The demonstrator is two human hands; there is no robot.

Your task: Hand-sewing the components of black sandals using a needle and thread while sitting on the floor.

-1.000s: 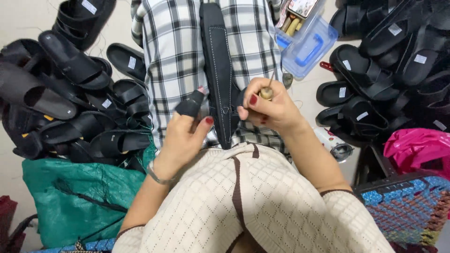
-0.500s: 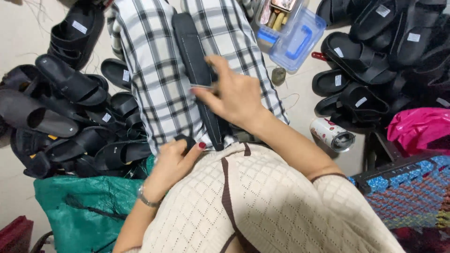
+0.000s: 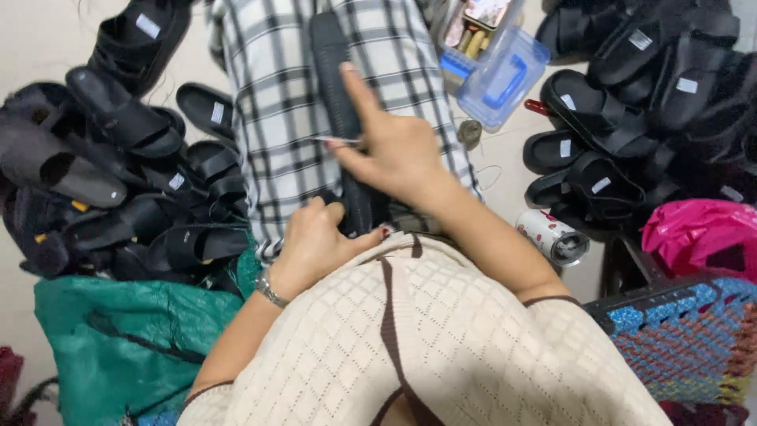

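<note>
I see white rectangular labels on the black sandals [image 3: 631,79] at upper right, beside a blue plastic box [image 3: 505,75]. My right hand [image 3: 394,154] pinches a thin tool, forefinger out, on the black strap [image 3: 339,102] at centre (over plaid cloth [image 3: 276,118]); my left hand [image 3: 315,241] grips its near end. Since half a second ago, the right hand has slid lower.

Head camera — steeply down, close

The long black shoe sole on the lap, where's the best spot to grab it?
Grip the long black shoe sole across its narrow width at the near end, coming from the left side, as the left hand does. It lies lengthwise along the checked cloth, and the right hand already covers its middle.
</note>
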